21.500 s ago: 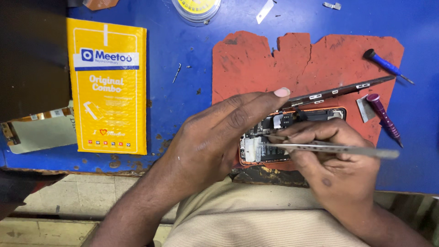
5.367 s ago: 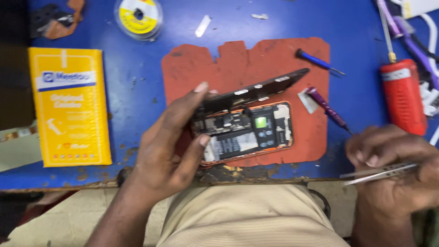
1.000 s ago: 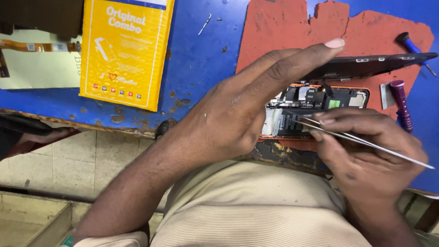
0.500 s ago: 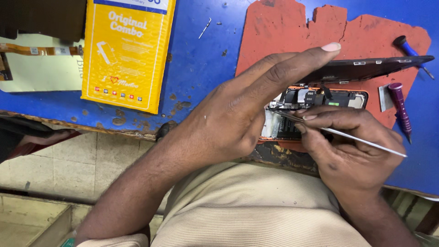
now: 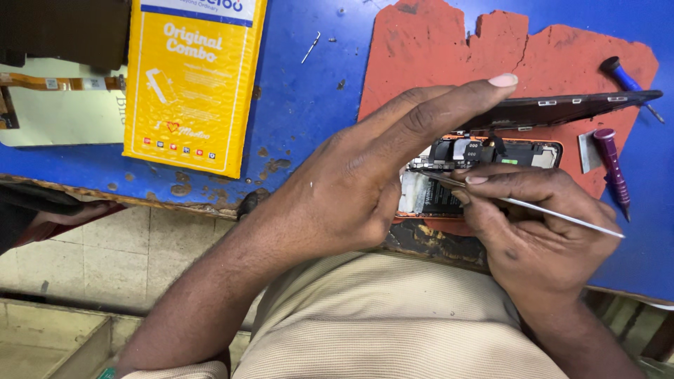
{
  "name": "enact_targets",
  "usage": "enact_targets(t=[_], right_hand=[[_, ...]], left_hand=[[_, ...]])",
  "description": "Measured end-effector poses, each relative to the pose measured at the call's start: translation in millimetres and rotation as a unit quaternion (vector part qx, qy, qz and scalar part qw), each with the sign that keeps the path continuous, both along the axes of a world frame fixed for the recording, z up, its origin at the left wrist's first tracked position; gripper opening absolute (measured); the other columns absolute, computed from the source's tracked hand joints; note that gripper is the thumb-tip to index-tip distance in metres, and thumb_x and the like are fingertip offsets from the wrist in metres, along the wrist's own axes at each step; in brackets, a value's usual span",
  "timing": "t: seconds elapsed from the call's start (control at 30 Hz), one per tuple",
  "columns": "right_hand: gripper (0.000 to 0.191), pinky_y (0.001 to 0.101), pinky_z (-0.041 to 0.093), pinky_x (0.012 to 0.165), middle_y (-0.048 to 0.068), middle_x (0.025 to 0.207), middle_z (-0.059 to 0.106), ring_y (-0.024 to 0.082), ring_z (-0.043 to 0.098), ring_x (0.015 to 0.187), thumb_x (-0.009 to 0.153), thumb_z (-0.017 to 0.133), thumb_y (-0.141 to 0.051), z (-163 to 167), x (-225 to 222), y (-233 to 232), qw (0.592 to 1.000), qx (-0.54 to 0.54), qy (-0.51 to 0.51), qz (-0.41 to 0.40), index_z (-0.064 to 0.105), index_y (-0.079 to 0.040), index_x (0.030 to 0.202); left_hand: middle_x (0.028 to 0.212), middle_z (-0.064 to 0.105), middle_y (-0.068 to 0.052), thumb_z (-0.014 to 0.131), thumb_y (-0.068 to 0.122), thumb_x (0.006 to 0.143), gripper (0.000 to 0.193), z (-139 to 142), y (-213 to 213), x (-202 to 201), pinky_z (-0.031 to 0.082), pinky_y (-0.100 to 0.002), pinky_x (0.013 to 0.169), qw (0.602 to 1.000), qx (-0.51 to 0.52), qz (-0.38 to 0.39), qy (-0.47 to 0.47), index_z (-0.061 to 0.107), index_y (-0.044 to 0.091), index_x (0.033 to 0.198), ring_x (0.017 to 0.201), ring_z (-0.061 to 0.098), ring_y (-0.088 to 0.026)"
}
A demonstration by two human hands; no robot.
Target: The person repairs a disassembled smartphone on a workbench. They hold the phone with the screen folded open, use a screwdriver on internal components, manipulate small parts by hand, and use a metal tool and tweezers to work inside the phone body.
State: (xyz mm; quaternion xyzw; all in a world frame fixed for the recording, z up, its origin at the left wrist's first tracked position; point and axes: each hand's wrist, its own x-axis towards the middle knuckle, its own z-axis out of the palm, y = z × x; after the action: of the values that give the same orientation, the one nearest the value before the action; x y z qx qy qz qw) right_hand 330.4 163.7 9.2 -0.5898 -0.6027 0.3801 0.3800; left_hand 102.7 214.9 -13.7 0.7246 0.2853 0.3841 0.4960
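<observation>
An opened phone (image 5: 491, 158) lies on a torn red mat (image 5: 449, 63), its circuit boards exposed. Its dark screen panel (image 5: 562, 109) is lifted along the far side. My left hand (image 5: 372, 182) grips the phone's left end, the index finger stretched out along the raised screen. My right hand (image 5: 533, 224) holds metal tweezers (image 5: 533, 209), whose tips reach into the phone's left half near the battery area. Much of the phone's left part is hidden under my hands.
A yellow padded envelope (image 5: 189, 84) lies at the left on the blue table (image 5: 309, 91). Beside it is a pale sheet with an orange flex cable (image 5: 63, 98). A purple-handled screwdriver (image 5: 611, 165), a blue-handled one (image 5: 621, 74) and a small metal piece (image 5: 588, 151) lie at the right.
Over the last second my right hand has shifted the tweezers' tips a little further left inside the phone. My left hand keeps its hold; the view has barely moved.
</observation>
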Motion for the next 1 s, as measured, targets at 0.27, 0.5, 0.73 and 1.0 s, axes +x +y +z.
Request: enact_targets(t=[0.27, 0.5, 0.73, 1.0], right_hand=[[0.015, 0.0285, 0.063, 0.09, 0.02, 0.111, 0.072, 0.018, 0.074, 0.097, 0.092, 0.069, 0.013, 1.4, 1.3, 0.7, 1.0, 0.005, -0.008, 0.009, 0.063, 0.008, 0.105], [0.013, 0.0287, 0.064, 0.092, 0.02, 0.11, 0.072, 0.02, 0.075, 0.102, 0.096, 0.071, 0.013, -0.3, 4.6, -1.0, 1.0, -0.002, 0.008, 0.012, 0.062, 0.008, 0.103], [0.018, 0.0264, 0.063, 0.091, 0.021, 0.115, 0.071, 0.017, 0.073, 0.105, 0.099, 0.074, 0.008, -5.2, 11.7, -3.1, 0.999, 0.002, 0.052, 0.012, 0.058, 0.006, 0.107], [0.021, 0.0312, 0.063, 0.101, 0.015, 0.114, 0.066, 0.018, 0.07, 0.111, 0.102, 0.071, 0.006, -2.8, 17.1, -5.8, 0.991, 0.036, 0.125, -0.023, 0.054, 0.0, 0.113]], left_hand=[[0.166, 0.041, -0.007, 0.051, -0.026, 0.078, 0.097, -0.8, 1.5, -0.2, 0.039, -0.032, 0.132, 1.0, 0.01, -0.004, -0.008, 0.026, 0.016, 0.161, 0.152, 0.044, -0.026], [0.165, 0.042, -0.007, 0.05, -0.025, 0.08, 0.092, 0.1, 2.1, 0.9, 0.038, -0.034, 0.133, 1.0, 0.003, -0.001, -0.008, 0.028, 0.014, 0.161, 0.152, 0.044, -0.026], [0.165, 0.041, -0.008, 0.044, -0.025, 0.082, 0.086, 4.0, 3.2, 4.8, 0.038, -0.035, 0.133, 1.0, 0.0, 0.013, -0.011, 0.031, 0.011, 0.159, 0.152, 0.045, -0.027], [0.157, 0.051, -0.014, 0.047, -0.02, 0.094, 0.072, 6.8, 10.4, 16.0, 0.045, -0.035, 0.13, 0.997, -0.004, 0.074, 0.0, 0.036, 0.011, 0.158, 0.149, 0.053, -0.03]])
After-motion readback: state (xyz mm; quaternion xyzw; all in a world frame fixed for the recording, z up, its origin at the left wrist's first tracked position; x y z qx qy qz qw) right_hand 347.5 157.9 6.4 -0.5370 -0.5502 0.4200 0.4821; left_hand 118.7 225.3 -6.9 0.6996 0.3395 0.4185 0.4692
